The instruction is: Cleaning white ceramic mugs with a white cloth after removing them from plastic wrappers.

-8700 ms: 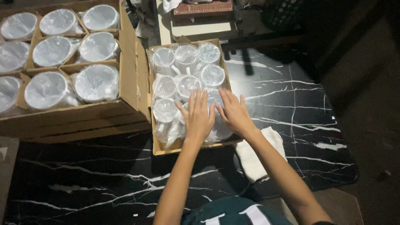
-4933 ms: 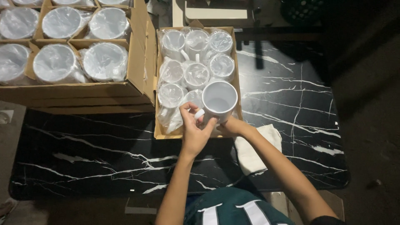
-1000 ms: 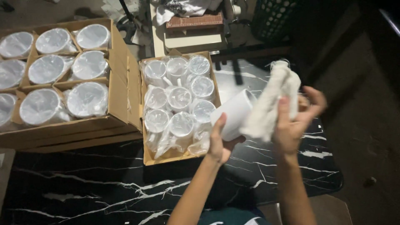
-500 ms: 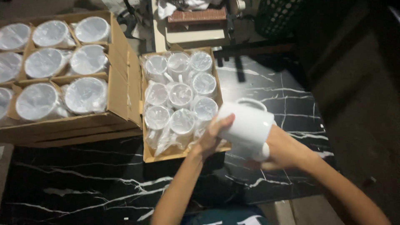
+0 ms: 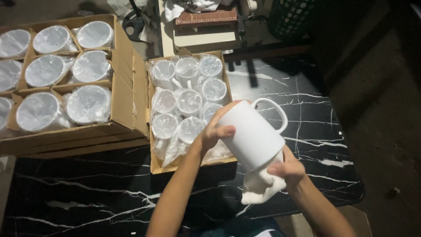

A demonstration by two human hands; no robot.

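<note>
Overhead, a white mug lies tilted between both hands above the table, mouth down-right, handle up: the left hand grips its base, the right hand pinches a cloth at its mouth, beside the box.

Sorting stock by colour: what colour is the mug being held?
Plain white mug, no print visible, seen from the head camera.

Mug now tipped, cloth seemingly inside (right hand).
</note>
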